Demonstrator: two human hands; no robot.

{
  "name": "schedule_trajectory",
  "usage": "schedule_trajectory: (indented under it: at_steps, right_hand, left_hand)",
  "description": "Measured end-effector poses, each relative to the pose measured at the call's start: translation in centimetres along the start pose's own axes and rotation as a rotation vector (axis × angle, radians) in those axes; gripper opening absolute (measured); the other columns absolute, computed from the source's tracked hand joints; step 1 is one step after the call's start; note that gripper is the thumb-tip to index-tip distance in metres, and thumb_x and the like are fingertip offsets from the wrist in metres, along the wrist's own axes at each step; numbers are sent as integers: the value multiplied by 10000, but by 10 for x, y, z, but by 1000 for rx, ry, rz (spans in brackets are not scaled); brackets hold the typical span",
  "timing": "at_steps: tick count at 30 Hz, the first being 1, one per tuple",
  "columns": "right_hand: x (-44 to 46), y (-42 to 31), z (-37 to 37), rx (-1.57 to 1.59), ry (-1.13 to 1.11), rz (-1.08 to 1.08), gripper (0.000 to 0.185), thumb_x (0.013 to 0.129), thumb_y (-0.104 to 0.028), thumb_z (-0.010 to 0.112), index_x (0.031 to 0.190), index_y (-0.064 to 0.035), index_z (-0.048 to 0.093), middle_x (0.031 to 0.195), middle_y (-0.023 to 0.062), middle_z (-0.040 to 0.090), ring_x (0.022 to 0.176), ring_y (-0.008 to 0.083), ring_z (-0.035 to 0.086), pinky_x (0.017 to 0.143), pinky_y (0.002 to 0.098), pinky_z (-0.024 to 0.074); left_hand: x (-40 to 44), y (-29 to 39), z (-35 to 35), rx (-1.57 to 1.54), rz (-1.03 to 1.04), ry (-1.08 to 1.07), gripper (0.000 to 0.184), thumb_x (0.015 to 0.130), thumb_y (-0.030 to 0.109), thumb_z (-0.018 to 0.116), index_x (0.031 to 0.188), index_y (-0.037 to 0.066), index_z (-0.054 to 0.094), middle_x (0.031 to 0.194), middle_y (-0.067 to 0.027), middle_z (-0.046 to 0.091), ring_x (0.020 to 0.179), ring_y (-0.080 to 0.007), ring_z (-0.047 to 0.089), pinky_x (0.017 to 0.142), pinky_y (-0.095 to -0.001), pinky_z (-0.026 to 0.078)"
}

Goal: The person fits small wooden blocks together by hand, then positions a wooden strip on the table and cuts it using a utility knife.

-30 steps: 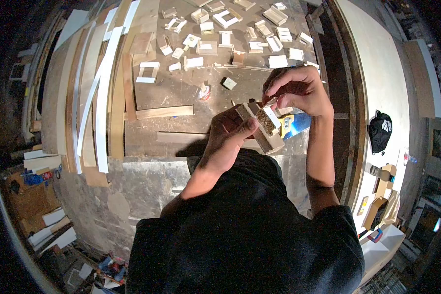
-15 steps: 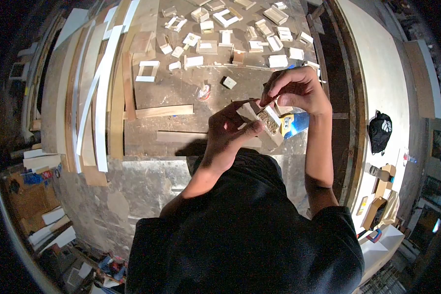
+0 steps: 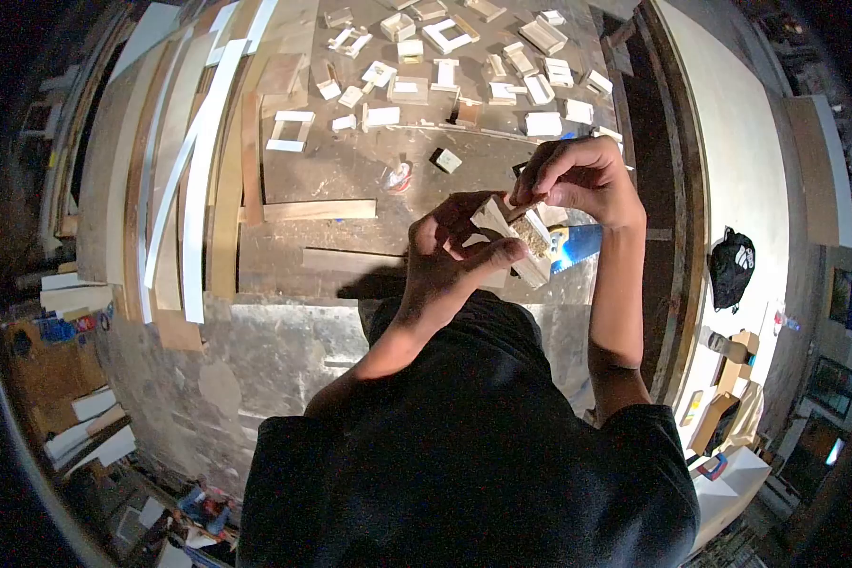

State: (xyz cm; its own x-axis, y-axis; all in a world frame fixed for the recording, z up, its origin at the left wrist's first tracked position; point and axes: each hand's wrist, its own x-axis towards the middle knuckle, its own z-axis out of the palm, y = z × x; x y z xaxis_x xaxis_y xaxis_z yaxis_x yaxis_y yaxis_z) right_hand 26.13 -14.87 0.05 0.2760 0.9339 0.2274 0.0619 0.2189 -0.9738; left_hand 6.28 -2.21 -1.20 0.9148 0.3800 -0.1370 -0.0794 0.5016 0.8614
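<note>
In the head view, my left hand (image 3: 445, 265) grips a small wooden box-like piece (image 3: 538, 263) over the near side of the workbench, thumb along its near side. The piece is tilted and its upper face has a rough, speckled brown strip. My right hand (image 3: 592, 180) is closed in a pinch at the far corner of this piece; what its fingertips hold is too small and shaded to name. A handsaw (image 3: 577, 246) with a blue blade lies on the bench just beyond the piece, its handle partly covered.
Several small wooden frames and boxes (image 3: 409, 90) are scattered over the far bench. A small block (image 3: 446, 160) and a red-and-white item (image 3: 399, 177) lie nearer. Long boards (image 3: 197, 189) are stacked left, with a loose plank (image 3: 320, 210) beside them. A black bag (image 3: 733, 270) rests right.
Both hands and the wooden piece have shifted slightly; the right fingers have come down closer to the piece's far corner and closed more tightly. The whole view has shifted a little.
</note>
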Motion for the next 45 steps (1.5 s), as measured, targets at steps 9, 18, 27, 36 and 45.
schedule_trajectory:
  at_steps: [9,18,27,36,45]
  right_hand:
    - [0,3,1,-9,9,-29,98,807,86,726,892,43,702,937,138,722,865,208,704,784,327,587]
    - [1,4,14,92,338,123,120,893,56,659,1012,50,677,894,106,694,757,189,690,640,310,599]
    - [2,8,29,57,503,248,99,878,7,691,966,49,672,829,86,674,676,162,655,571,320,595]
    - [-13,35,48,89,493,324,89,895,7,667,970,52,652,819,74,656,664,144,647,585,297,585]
    - [-31,58,58,64,583,487,78,903,63,607,957,43,660,789,76,674,679,115,649,599,253,562]
  left_hand:
    - [1,-3,-4,14,-50,-16,568,785,63,830,1268,-43,550,1159,-110,649,972,-125,645,837,-260,548]
    - [12,-44,-57,8,-80,-254,536,698,-29,824,1188,3,609,1112,-103,683,997,-163,661,818,-302,571]
    - [13,-180,-176,397,-87,-44,564,632,-29,886,1114,28,599,992,-29,685,913,-113,649,812,-277,544]
    - [30,-265,-238,655,120,73,591,530,159,943,1052,36,694,955,-92,662,900,-260,641,824,-355,515]
    - [31,-256,-250,1017,225,37,717,553,277,936,1162,32,646,1108,-135,625,1011,-325,615,869,-402,520]
